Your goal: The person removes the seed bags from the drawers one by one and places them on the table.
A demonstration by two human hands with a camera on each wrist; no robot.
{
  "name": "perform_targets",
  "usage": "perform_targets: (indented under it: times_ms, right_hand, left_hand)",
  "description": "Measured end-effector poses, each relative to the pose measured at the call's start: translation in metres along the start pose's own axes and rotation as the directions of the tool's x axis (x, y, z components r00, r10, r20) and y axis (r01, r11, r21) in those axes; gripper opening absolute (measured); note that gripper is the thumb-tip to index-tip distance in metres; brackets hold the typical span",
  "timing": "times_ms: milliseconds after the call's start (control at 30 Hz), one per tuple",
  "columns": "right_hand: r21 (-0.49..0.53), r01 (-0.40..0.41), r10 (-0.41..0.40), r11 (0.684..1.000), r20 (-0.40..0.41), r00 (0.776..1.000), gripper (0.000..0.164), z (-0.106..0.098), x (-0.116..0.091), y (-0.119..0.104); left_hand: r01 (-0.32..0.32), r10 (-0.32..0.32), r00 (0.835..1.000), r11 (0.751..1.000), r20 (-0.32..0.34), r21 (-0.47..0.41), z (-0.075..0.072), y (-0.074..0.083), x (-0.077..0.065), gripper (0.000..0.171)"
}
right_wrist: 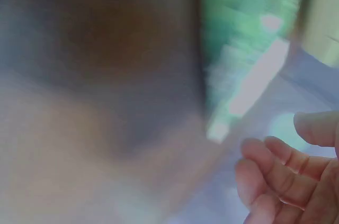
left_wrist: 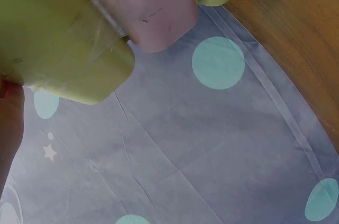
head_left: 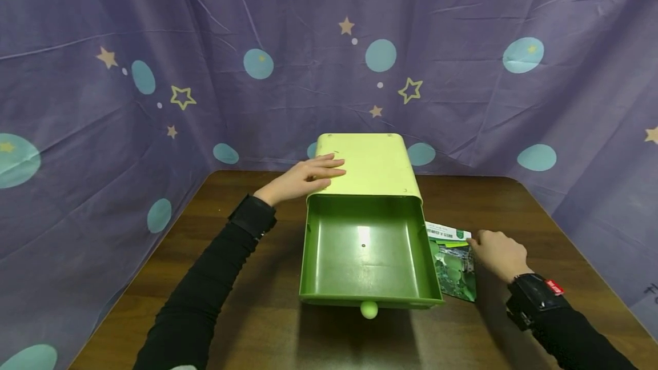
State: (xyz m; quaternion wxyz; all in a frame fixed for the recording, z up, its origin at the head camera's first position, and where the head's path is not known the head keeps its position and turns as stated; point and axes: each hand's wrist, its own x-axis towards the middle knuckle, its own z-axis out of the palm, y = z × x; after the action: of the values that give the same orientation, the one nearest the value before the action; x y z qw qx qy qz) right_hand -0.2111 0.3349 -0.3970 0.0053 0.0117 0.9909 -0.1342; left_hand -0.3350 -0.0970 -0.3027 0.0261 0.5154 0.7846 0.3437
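A desktop drawer unit (head_left: pixel 367 161) with a pale yellow top stands on the table, its green drawer (head_left: pixel 363 267) pulled out toward me. The drawer's bare bottom shows, and a round green knob (head_left: pixel 369 309) sits on its front. My left hand (head_left: pixel 303 179) rests on the left edge of the unit's top with fingers extended. Right of the drawer lies a flat packet (head_left: pixel 454 270) with a leafy green picture and a white printed strip. My right hand (head_left: pixel 498 256) is at the packet's right edge; in the right wrist view its fingers (right_wrist: pixel 286 176) bend loosely, with nothing between them and the thumb.
Under everything is a brown wooden table (head_left: pixel 247 307). A purple curtain (head_left: pixel 308 4) with stars and ovals hangs behind it and along both sides. The left wrist view shows the unit's side in yellow-green and a pink section (left_wrist: pixel 153 7).
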Motion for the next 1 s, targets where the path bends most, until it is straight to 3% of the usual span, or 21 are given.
perform_targets:
  times_ms: [100, 167, 233, 367, 433, 500, 667, 767, 800, 867, 933, 1000]
  right_hand:
    - [0.027, 0.048, -0.045, 0.999, -0.100, 0.994, 0.034, -0.025, -0.004, -0.015]
    - [0.037, 0.101, -0.093, 0.994, -0.185, 0.978, 0.032, -0.041, -0.010, -0.030]
    - [0.027, 0.171, -0.156, 0.985, -0.288, 0.945, 0.029, -0.057, -0.018, -0.046]
    - [-0.038, 0.294, -0.278, 0.955, -0.465, 0.841, 0.021, -0.083, -0.040, -0.082]
    - [-0.087, 0.363, -0.351, 0.928, -0.534, 0.770, 0.017, -0.091, -0.053, -0.100]
    - [-0.147, 0.440, -0.433, 0.886, -0.602, 0.671, 0.028, -0.093, -0.067, -0.116]
    - [-0.324, 0.621, -0.611, 0.714, -0.722, 0.326, 0.052, -0.085, -0.101, -0.156]
    - [-0.375, 0.719, -0.658, 0.584, -0.738, 0.150, 0.043, -0.076, -0.114, -0.169]
    - [-0.387, 0.750, -0.670, 0.537, -0.735, 0.101, 0.039, -0.072, -0.117, -0.171]
    - [-0.407, 0.791, -0.691, 0.457, -0.722, 0.027, 0.036, -0.064, -0.121, -0.175]
    - [-0.432, 0.811, -0.718, 0.395, -0.696, -0.020, 0.034, -0.055, -0.125, -0.178]
    - [-0.449, 0.815, -0.761, 0.365, -0.648, -0.016, 0.034, -0.045, -0.131, -0.182]
  left_hand:
    - [0.006, -0.006, 1.000, 1.000, -0.001, 0.001, 0.000, 0.000, -0.001, 0.086]
    - [0.007, -0.007, 1.000, 1.000, -0.003, 0.001, 0.000, 0.000, -0.001, 0.086]
    - [0.006, -0.006, 1.000, 1.000, -0.006, 0.004, 0.000, -0.001, -0.001, 0.086]
    - [0.000, 0.000, 1.000, 1.000, -0.016, 0.002, 0.000, -0.001, 0.000, 0.090]
    - [-0.002, 0.002, 1.000, 1.000, -0.019, 0.001, 0.001, -0.001, 0.000, 0.091]
    - [-0.001, 0.001, 1.000, 1.000, -0.018, 0.002, 0.001, 0.000, 0.001, 0.092]
    - [0.001, -0.001, 1.000, 1.000, -0.019, 0.004, 0.001, -0.001, -0.001, 0.092]
    - [-0.002, 0.002, 1.000, 1.000, -0.021, 0.001, 0.001, 0.000, -0.001, 0.092]
    - [-0.003, 0.003, 1.000, 1.000, -0.021, 0.000, 0.001, 0.000, 0.000, 0.091]
    - [-0.008, 0.008, 1.000, 1.000, -0.021, -0.001, 0.001, 0.000, 0.000, 0.088]
    - [-0.012, 0.012, 1.000, 1.000, -0.020, -0.002, 0.001, -0.001, 0.000, 0.086]
    - [-0.010, 0.010, 1.000, 1.000, -0.019, -0.001, 0.001, -0.001, 0.000, 0.085]
